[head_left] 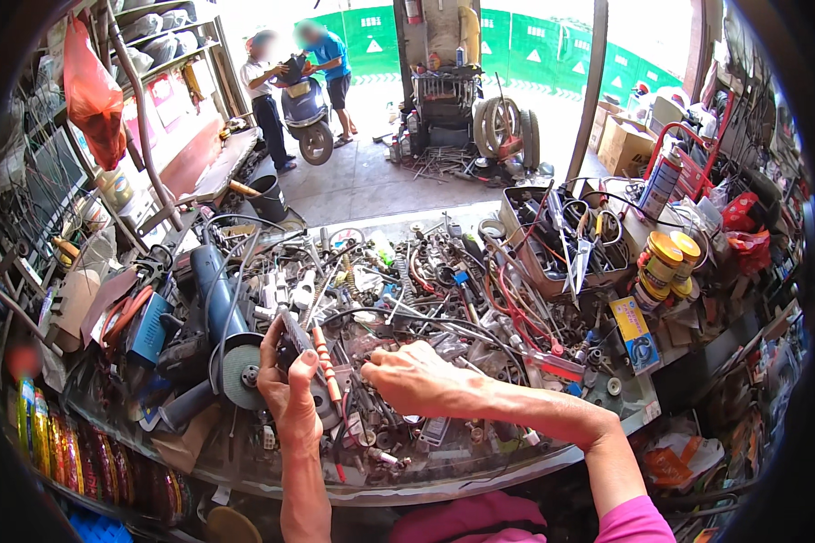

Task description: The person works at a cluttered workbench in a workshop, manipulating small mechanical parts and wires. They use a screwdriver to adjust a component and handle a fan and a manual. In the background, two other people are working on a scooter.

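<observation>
My left hand is closed around a dark, flat, slab-like piece, upright between thumb and fingers; its exact kind is unclear. Beside it an orange rod with pale bands slants down over the pile; I cannot tell whether the hand touches it. My right hand reaches in from the right, palm down and fingers curled, just above the loose parts. Whatever its fingertips pinch, if anything, is hidden. An angle grinder with a blue body and a pale green disc lies left of my left hand.
Tangled cables and small parts cover the workbench. At the right stand a tool bin with scissors, yellow-lidded tins and a spray can. Beyond, two people stand by a scooter, left of stacked tyres.
</observation>
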A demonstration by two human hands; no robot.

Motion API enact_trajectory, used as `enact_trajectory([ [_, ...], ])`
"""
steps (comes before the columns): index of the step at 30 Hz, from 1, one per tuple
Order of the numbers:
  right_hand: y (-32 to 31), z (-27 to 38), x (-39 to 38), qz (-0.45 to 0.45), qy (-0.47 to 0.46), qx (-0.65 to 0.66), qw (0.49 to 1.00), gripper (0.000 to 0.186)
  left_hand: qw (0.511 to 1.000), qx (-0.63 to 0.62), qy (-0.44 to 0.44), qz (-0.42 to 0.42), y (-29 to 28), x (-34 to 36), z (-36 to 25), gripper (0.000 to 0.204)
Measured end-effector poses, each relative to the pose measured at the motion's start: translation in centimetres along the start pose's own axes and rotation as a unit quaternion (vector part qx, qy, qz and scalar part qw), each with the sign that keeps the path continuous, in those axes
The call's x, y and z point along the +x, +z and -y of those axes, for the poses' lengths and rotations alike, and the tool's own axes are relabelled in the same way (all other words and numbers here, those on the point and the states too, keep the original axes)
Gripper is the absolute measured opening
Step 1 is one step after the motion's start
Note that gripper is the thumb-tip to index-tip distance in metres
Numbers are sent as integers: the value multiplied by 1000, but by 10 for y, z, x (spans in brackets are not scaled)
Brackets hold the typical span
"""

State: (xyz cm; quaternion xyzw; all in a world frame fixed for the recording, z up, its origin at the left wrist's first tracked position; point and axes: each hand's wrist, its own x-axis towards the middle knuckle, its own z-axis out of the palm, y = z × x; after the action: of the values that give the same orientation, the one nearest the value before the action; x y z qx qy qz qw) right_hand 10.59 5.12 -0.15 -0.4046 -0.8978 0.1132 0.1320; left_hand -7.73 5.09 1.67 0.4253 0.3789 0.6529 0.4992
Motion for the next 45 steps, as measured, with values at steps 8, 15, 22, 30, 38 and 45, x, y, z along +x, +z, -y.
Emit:
enact_trajectory([
  [8,-15,-57,27,-90,96,-62,989,15,1000,2,5,6,-4,1,6,61],
  [15,-54,-84,7,-444,121,210,863,16,1000,0,8,-4,-4,2,7,62],
  [22,-117,-60,-40,-591,44,118,797,15,929,345,45,127,-5,-1,7,75],
  [30,-79,-64,-92,-383,168,53,907,18,778,566,177,206,14,-21,26,82],
  [38,-52,-42,-140,-348,182,25,919,14,754,588,211,203,13,-22,32,84],
  [45,-28,-21,-145,-246,185,-12,951,15,758,575,213,224,15,-24,33,86],
])
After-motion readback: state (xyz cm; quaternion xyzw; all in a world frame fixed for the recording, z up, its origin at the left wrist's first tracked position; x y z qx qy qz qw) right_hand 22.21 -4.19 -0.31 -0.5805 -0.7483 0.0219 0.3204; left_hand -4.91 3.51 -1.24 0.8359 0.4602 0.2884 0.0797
